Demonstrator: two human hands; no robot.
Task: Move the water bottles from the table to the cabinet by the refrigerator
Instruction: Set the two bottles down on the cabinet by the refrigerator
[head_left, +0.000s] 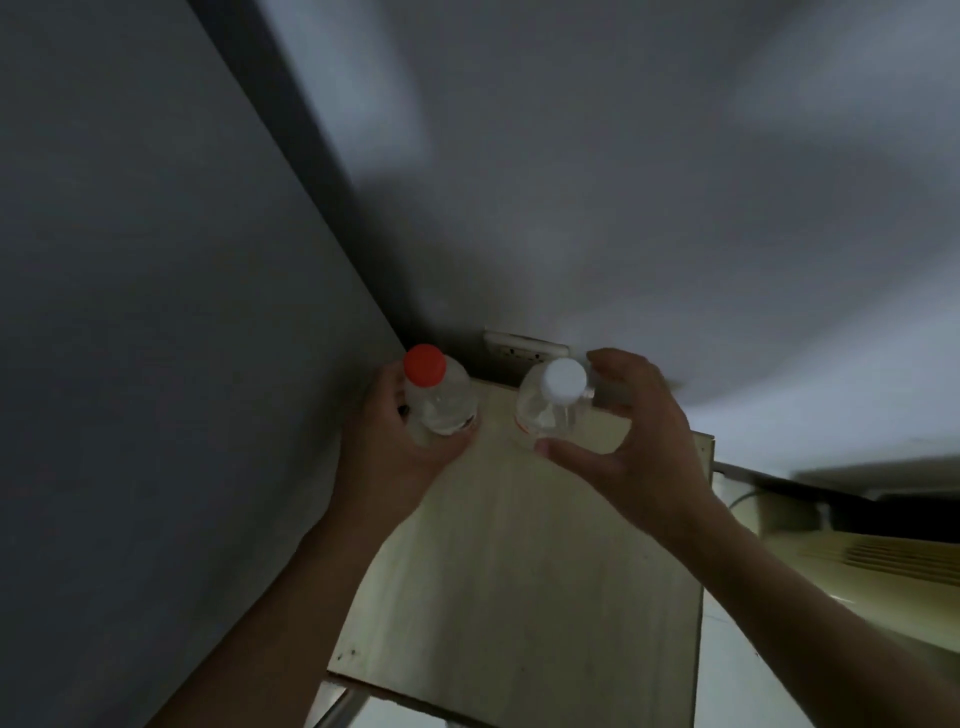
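Two clear water bottles stand on the pale wooden cabinet top (519, 571), near its far edge. My left hand (384, 447) grips the red-capped bottle (439, 400) from the left, hard against the grey refrigerator side (156, 312). My right hand (634, 447) curls round the white-capped bottle (553, 405), with the thumb touching its near side and the fingers arched behind it by the cap. A hand's width of bare wood separates the two bottles.
A white wall socket (519, 348) sits on the wall just behind the bottles. The grey wall (623, 208) rises beyond the cabinet. To the right, lower down, lie a dark gap and a ribbed yellowish surface (883, 561).
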